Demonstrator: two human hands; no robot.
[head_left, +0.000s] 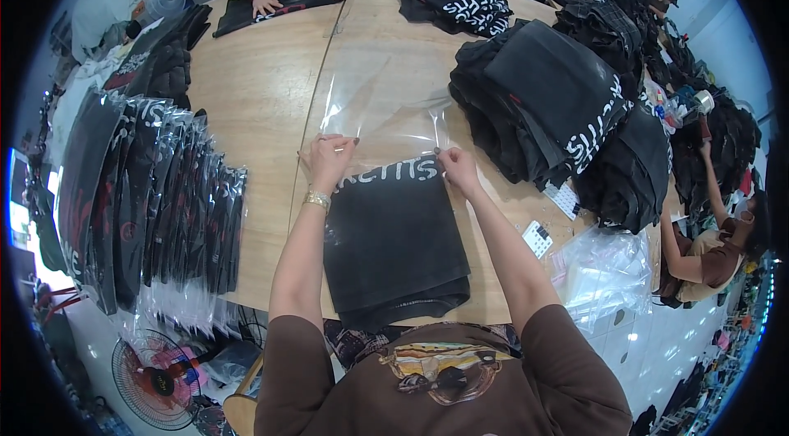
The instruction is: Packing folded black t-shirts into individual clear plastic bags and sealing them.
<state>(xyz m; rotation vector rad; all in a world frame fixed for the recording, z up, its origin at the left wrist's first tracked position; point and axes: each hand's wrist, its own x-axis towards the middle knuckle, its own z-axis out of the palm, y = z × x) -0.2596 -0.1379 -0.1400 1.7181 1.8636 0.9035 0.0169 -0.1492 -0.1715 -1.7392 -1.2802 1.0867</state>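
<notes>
A folded black garment [396, 230] with white lettering along its far end lies on the table in front of me. Beyond it, a clear plastic bag [374, 91] is spread flat, and its near edge meets the garment's lettered end. My left hand [331, 158] pinches the bag's left corner, with a gold-coloured bracelet round the wrist. At the opposite corner, the fingers of my right hand [458, 168] are closed on the bag's edge. How far the garment reaches into the bag I cannot tell.
Bagged black garments [156, 189] stand in a row at the left. Stacked folded garments [534, 91] rise at the right, near white cards [538, 239] and a pile of clear bags [604, 272]. Another person's hands [267, 4] rest on cloth across the table. A fan [160, 380] stands lower left.
</notes>
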